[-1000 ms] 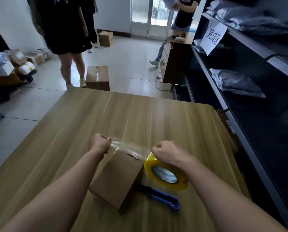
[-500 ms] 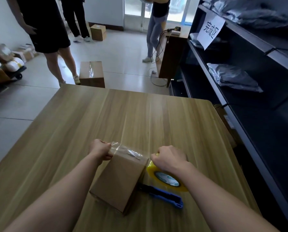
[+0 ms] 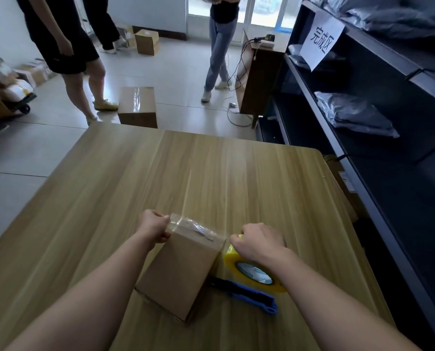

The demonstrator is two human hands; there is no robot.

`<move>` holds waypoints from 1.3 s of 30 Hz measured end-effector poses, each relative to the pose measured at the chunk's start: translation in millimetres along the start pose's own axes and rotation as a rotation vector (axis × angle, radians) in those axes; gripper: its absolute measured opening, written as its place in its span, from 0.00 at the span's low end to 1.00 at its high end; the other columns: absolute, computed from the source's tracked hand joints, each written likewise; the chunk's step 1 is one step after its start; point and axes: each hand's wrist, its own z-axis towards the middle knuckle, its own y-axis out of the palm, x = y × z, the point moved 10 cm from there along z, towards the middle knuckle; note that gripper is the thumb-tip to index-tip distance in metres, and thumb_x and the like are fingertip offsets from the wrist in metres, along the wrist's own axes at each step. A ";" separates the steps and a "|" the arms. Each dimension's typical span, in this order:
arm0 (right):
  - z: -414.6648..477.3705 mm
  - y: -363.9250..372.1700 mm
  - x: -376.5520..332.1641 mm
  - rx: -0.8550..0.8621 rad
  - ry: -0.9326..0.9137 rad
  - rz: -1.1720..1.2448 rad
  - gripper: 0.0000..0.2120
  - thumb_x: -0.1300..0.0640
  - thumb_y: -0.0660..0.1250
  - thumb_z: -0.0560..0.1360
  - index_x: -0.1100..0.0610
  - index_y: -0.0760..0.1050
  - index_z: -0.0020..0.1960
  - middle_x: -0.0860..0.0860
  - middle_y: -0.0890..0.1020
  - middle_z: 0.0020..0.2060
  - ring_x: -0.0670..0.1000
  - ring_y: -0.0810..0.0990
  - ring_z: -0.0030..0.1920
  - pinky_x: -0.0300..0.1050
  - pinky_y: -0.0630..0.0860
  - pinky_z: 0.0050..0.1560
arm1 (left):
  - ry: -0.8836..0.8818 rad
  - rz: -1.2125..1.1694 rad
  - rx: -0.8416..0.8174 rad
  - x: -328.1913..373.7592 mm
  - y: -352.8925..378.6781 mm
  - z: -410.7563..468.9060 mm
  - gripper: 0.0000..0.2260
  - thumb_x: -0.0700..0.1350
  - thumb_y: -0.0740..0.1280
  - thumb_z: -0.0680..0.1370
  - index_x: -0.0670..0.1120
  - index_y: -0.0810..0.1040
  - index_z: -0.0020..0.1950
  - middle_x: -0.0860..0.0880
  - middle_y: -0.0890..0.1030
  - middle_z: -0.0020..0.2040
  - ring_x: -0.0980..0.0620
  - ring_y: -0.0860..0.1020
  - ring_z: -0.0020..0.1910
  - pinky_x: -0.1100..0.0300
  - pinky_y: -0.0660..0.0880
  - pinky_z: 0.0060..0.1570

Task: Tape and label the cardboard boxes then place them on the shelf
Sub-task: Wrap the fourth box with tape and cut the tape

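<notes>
A plain cardboard box (image 3: 183, 269) lies on the wood-grain surface (image 3: 160, 173). At its 10 o'clock the left grip (image 3: 153, 225) pinches glossy clear tape (image 3: 193, 227); at 2 o'clock the right grip (image 3: 258, 243) clutches the round yellow roll (image 3: 236, 259).

Daylight comes in through the glass doors (image 3: 262, 11) at the back, where the picture is burnt out to white. It gives a pale sheen on the floor (image 3: 183, 69) and long soft streaks on the worktop (image 3: 211, 173). The clear tape (image 3: 196, 227) glints. The shelf (image 3: 378, 158) at the right is dim and its rails look bent by the wide lens. The parcels (image 3: 6, 79) at the left edge are blurred.
</notes>
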 end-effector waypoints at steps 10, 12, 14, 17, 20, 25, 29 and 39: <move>2.1 11.8 2.6 -0.016 0.012 0.025 0.20 0.44 0.54 0.77 0.57 0.77 0.54 0.55 0.80 0.49 0.57 0.77 0.47 0.49 0.76 0.48 | -0.021 0.102 -0.016 -6.1 8.4 1.5 0.09 0.43 0.68 0.78 0.42 0.75 0.39 0.42 0.77 0.34 0.46 0.73 0.29 0.59 0.71 0.33; 2.5 13.1 2.4 -0.012 0.010 0.019 0.20 0.45 0.54 0.77 0.57 0.77 0.54 0.55 0.80 0.50 0.57 0.77 0.47 0.49 0.75 0.47 | -0.044 0.092 -0.046 -10.5 11.8 2.2 0.07 0.43 0.69 0.77 0.40 0.77 0.42 0.42 0.77 0.36 0.46 0.73 0.31 0.59 0.70 0.35; 3.4 15.1 2.1 -0.011 0.012 0.018 0.21 0.45 0.53 0.77 0.57 0.78 0.55 0.55 0.81 0.50 0.57 0.78 0.49 0.49 0.75 0.48 | -0.077 0.059 -0.074 -16.0 13.7 4.2 0.07 0.42 0.70 0.77 0.37 0.79 0.46 0.41 0.78 0.37 0.46 0.73 0.32 0.58 0.70 0.36; 4.3 19.8 1.7 -0.022 0.011 0.017 0.21 0.45 0.53 0.77 0.57 0.78 0.56 0.56 0.81 0.52 0.58 0.78 0.50 0.49 0.75 0.49 | -0.121 0.020 -0.115 -20.6 18.0 4.8 0.08 0.40 0.69 0.77 0.34 0.79 0.49 0.40 0.78 0.40 0.46 0.72 0.34 0.57 0.69 0.36; 4.9 25.7 1.8 -0.023 0.005 0.013 0.21 0.46 0.52 0.78 0.57 0.78 0.55 0.55 0.81 0.51 0.57 0.76 0.46 0.47 0.73 0.45 | -0.168 -0.015 -0.176 -20.1 24.8 -5.2 0.05 0.38 0.67 0.78 0.36 0.77 0.44 0.41 0.77 0.38 0.47 0.71 0.34 0.58 0.66 0.33; 6.4 33.0 2.7 -0.051 0.011 0.008 0.21 0.46 0.52 0.78 0.57 0.78 0.54 0.55 0.81 0.49 0.57 0.78 0.47 0.48 0.74 0.46 | -0.243 -0.049 -0.244 -18.4 31.9 -20.6 0.10 0.33 0.62 0.79 0.40 0.76 0.38 0.44 0.73 0.34 0.48 0.67 0.32 0.59 0.62 0.31; 8.8 34.9 1.5 -0.054 0.014 0.011 0.20 0.47 0.52 0.78 0.57 0.78 0.56 0.55 0.81 0.52 0.58 0.79 0.51 0.49 0.74 0.48 | -0.273 -0.009 -0.253 -19.8 32.3 -22.6 0.12 0.34 0.60 0.79 0.41 0.75 0.37 0.45 0.70 0.34 0.49 0.65 0.32 0.60 0.61 0.32; 13.9 46.5 -4.2 -0.088 0.028 -0.003 0.20 0.48 0.53 0.80 0.56 0.77 0.61 0.55 0.80 0.58 0.58 0.78 0.57 0.48 0.71 0.47 | -0.325 0.011 -0.270 -20.5 36.6 -27.8 0.09 0.37 0.63 0.80 0.40 0.76 0.40 0.44 0.73 0.36 0.49 0.69 0.33 0.60 0.67 0.31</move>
